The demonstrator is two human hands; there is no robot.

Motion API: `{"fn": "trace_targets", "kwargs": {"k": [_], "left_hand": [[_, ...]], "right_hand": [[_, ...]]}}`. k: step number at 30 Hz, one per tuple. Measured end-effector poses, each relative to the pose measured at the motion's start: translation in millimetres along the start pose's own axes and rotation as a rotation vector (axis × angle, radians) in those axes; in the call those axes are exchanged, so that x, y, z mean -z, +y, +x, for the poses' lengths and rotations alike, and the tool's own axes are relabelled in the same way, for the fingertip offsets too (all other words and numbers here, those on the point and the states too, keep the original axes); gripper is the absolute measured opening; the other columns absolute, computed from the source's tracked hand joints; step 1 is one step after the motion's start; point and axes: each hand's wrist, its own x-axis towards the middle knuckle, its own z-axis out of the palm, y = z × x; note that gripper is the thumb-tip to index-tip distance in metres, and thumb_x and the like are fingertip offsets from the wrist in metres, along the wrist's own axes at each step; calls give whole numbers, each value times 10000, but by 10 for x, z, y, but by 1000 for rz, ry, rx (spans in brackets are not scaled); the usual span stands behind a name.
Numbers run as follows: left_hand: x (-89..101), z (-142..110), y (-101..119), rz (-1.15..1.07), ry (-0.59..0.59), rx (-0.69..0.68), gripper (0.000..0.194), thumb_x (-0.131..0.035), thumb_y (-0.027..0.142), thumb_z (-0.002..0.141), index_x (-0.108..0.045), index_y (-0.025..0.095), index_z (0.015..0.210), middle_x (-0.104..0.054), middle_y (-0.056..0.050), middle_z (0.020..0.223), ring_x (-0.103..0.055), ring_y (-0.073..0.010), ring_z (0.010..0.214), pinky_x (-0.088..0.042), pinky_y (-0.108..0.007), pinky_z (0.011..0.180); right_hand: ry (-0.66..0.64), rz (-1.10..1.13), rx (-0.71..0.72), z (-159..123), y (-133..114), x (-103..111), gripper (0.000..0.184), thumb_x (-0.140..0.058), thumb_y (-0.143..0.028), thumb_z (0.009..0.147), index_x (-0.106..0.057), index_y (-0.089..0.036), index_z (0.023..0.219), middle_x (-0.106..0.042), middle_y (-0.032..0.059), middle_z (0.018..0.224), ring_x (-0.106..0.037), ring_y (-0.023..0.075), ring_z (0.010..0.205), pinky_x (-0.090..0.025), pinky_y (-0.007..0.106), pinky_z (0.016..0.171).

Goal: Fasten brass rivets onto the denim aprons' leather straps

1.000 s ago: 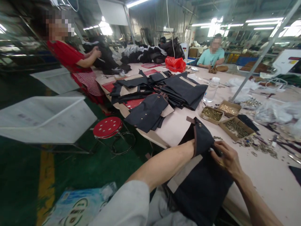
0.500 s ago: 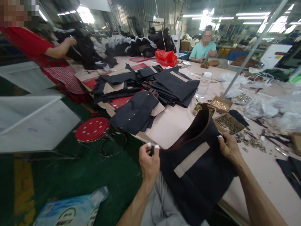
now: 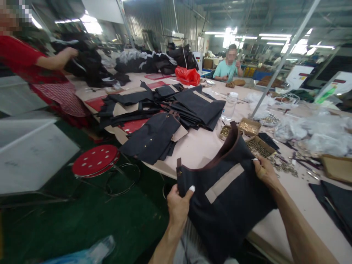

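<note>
At the far left, a person in a red top (image 3: 20, 58) and checked apron stands over a soft, rumpled heap of dark cloth (image 3: 90, 66). Below, a white bin (image 3: 35, 161) shows smooth, slanting walls. Next comes a stool (image 3: 95, 161) with a round, glossy red seat dotted with pale spots, on curved metal legs.

On the pale, matt tabletop (image 3: 192, 148) lies an overlapping pile of flat black pieces (image 3: 151, 135), stiff-edged, some with beige patches and small shiny studs.

The left hand (image 3: 178, 207) grips the left edge of a black bag (image 3: 228, 209), thumb flat on the front and fingers behind, just under an upright brown tab (image 3: 179, 167) with a metal stud. The bag hangs tilted at the table's near edge, above the person's lap; its mouth curves open, edged in brown, and a beige strip (image 3: 224, 183) slants across its smooth face. Beyond it stand a clear, rounded bottle (image 3: 229, 106) and small cardboard boxes (image 3: 249, 132) of grainy metal fittings.

The right hand (image 3: 265, 172) holds the bag's upper right edge pinched. Farther right are crinkled clear plastic bags (image 3: 324, 132) and flat, folded black material (image 3: 335, 205).
</note>
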Motion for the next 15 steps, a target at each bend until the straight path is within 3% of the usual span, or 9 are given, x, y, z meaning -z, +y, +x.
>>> {"fn": "trace_targets", "kwargs": {"k": [4,8,12,15], "left_hand": [[269,219,693,135,-37,-185,519,-890,405,647,-707,146,1057,-790,-100,957,-755,-256,831,-620,-349,774],[248,531,1229,335,-126,-315,513,-862,429,668,-701,155,1071,-785,-84,959,-745,-243,823,-600,-320,738],[-89,757,1309,591,-291,-364,417,-812,398,688,-693,164,1011,-774,-66,928,-727,-233,819,-570,-307,731],[-354,807,1260,777,-341,-384,363,-792,392,701,-693,172,972,-756,-53,879,-706,-226,794,-537,-302,718]], "right_hand": [[-57,37,-130,-416,-114,225,347,-420,-449,963,-467,-226,701,-488,-7,607,-455,160,579,-299,292,546],[-182,55,-239,-1101,-191,109,374,-391,-465,979,-424,-236,685,-473,-14,575,-473,159,558,-299,282,534],[-290,-90,-335,-1673,-193,-63,358,-356,-412,997,-474,-227,714,-574,32,615,-554,184,595,-321,296,575],[-351,-337,-404,-1789,-202,-22,297,-442,-379,978,-557,-212,761,-646,83,695,-614,221,663,-300,312,589]]}}
